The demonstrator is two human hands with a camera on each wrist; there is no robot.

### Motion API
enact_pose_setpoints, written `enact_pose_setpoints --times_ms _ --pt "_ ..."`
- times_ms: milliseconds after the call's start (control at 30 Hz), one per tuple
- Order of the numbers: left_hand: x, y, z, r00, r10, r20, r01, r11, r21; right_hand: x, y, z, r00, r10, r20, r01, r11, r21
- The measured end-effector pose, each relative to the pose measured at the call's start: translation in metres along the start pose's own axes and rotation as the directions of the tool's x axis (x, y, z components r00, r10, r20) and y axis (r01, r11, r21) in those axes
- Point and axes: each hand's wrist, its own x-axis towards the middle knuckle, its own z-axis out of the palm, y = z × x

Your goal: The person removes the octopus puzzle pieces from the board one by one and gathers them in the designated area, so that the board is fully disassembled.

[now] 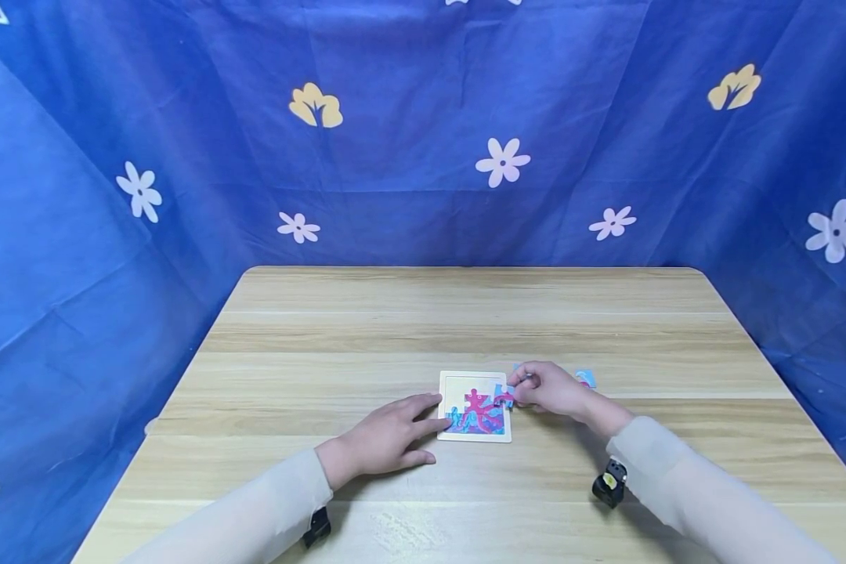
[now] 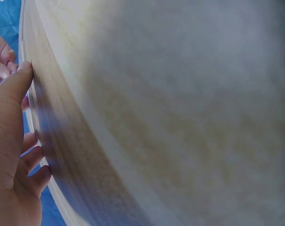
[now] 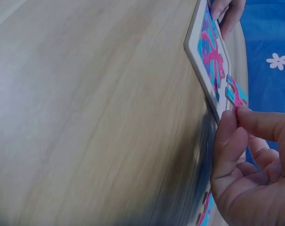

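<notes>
A square puzzle tray with a pale frame lies on the table, its lower part filled with joined pink, blue and purple pieces. My right hand pinches a blue and pink puzzle piece between thumb and finger at the tray's right side. The right wrist view shows this piece tilted over the frame's edge. Fingers spread, my left hand rests at the tray's left edge, one fingertip on the pieces at lower left. In the left wrist view the tray is mostly hidden behind the left hand.
A loose blue and pink puzzle piece lies on the table beyond the right wrist, and a bit of another blue piece shows behind the right hand. The wooden table ends at a blue flowered curtain.
</notes>
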Motion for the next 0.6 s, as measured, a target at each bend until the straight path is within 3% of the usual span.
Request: enact_pose_setpoints --times_ms 600 --pt "0.001 0.002 -0.001 1.000 -0.012 0.016 0.012 1.000 -0.001 -0.008 0.014 -0.015 0.999 0.037 -0.026 -0.038 0.998 -0.052"
